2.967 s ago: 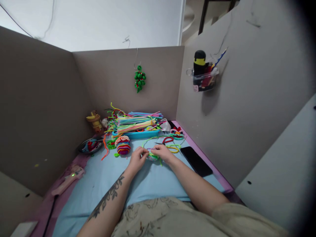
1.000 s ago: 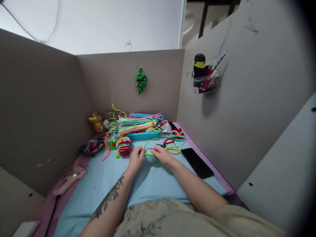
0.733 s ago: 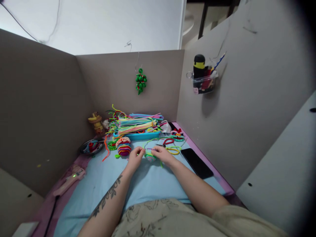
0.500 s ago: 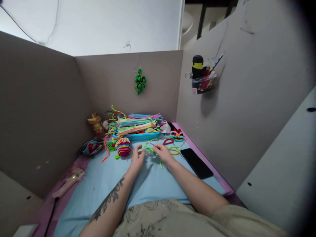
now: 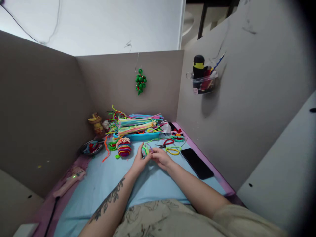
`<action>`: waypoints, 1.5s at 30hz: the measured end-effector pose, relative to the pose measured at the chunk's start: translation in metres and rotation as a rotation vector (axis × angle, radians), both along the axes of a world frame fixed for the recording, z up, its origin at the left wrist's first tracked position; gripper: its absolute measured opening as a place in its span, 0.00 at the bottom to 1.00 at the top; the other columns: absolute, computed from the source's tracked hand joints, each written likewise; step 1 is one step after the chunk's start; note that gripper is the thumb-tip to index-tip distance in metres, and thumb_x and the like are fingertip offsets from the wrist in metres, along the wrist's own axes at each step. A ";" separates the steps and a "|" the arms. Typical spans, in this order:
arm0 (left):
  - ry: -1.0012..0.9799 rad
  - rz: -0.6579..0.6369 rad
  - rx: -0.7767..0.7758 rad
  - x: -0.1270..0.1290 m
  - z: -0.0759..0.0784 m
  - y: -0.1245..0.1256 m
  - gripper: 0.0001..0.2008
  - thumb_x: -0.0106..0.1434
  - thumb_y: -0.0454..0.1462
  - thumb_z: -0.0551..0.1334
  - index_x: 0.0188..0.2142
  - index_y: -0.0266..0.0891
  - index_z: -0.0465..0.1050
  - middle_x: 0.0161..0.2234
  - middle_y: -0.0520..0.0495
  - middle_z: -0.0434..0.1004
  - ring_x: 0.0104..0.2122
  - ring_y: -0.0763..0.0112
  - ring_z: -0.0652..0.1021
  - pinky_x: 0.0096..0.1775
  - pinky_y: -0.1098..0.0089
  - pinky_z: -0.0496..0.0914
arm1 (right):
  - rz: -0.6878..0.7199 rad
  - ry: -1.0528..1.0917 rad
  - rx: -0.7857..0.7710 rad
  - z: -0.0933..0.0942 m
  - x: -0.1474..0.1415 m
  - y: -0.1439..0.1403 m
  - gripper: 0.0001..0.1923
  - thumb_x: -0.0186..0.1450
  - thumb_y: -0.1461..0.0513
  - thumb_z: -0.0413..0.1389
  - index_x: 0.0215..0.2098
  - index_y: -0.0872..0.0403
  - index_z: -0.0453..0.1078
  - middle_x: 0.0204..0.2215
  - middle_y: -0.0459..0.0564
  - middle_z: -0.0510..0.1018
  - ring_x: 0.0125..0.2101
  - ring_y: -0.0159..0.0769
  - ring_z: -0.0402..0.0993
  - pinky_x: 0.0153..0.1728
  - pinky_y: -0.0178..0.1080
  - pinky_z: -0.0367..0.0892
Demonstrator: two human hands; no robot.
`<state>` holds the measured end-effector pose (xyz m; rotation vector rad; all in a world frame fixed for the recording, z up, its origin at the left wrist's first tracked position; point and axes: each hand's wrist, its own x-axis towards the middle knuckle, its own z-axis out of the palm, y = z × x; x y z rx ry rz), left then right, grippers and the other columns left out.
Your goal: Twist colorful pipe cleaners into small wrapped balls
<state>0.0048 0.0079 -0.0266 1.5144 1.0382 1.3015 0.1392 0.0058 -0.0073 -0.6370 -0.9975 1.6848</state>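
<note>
Pipe-cleaner coil [image 5: 145,151]: light, fuzzy, bendable; likely deforms if squeezed. Left hand [image 5: 138,163] and right hand [image 5: 160,158] both pinch its rim, grip closed.

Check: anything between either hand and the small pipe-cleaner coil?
Nothing visible. Left hand and right hand both already pinch the pipe-cleaner coil between their fingertips; the scissors lie beyond it, apart.

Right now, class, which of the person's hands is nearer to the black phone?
The right. The right hand lies just left of the phone on the blue mat; the left hand sits farther left, beyond the right hand.
</note>
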 end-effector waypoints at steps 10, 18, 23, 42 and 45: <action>0.329 0.177 0.219 -0.008 0.011 -0.001 0.28 0.52 0.41 0.64 0.52 0.39 0.61 0.50 0.41 0.67 0.50 0.60 0.69 0.51 0.61 0.62 | -0.325 -0.350 0.306 0.002 0.012 0.005 0.16 0.47 0.66 0.55 0.35 0.53 0.69 0.35 0.47 0.73 0.39 0.37 0.69 0.41 0.39 0.63; 0.455 0.116 0.369 -0.008 0.016 -0.004 0.27 0.52 0.34 0.62 0.53 0.39 0.62 0.51 0.40 0.66 0.51 0.60 0.67 0.52 0.59 0.61 | -0.437 -0.675 0.618 0.008 0.019 0.002 0.09 0.56 0.62 0.56 0.36 0.52 0.71 0.42 0.52 0.68 0.47 0.38 0.65 0.44 0.40 0.62; 0.453 0.050 0.366 -0.008 0.015 -0.005 0.28 0.51 0.32 0.62 0.53 0.39 0.63 0.53 0.40 0.63 0.54 0.59 0.65 0.54 0.58 0.60 | -0.439 -0.702 0.645 0.005 0.018 0.003 0.01 0.56 0.64 0.56 0.28 0.54 0.69 0.41 0.51 0.67 0.47 0.37 0.66 0.50 0.42 0.58; 0.377 0.079 0.255 -0.010 0.012 0.000 0.29 0.48 0.32 0.62 0.52 0.38 0.64 0.51 0.42 0.68 0.51 0.60 0.68 0.54 0.59 0.61 | -0.687 -0.825 0.966 0.003 0.017 -0.002 0.09 0.59 0.64 0.54 0.36 0.50 0.74 0.40 0.51 0.71 0.43 0.39 0.66 0.47 0.45 0.61; 0.357 0.105 0.237 -0.011 0.012 0.001 0.28 0.48 0.32 0.63 0.52 0.39 0.65 0.50 0.42 0.68 0.51 0.60 0.69 0.53 0.58 0.61 | -0.688 -0.869 1.021 0.004 0.017 -0.004 0.11 0.61 0.64 0.53 0.38 0.48 0.75 0.42 0.51 0.73 0.45 0.41 0.65 0.48 0.47 0.61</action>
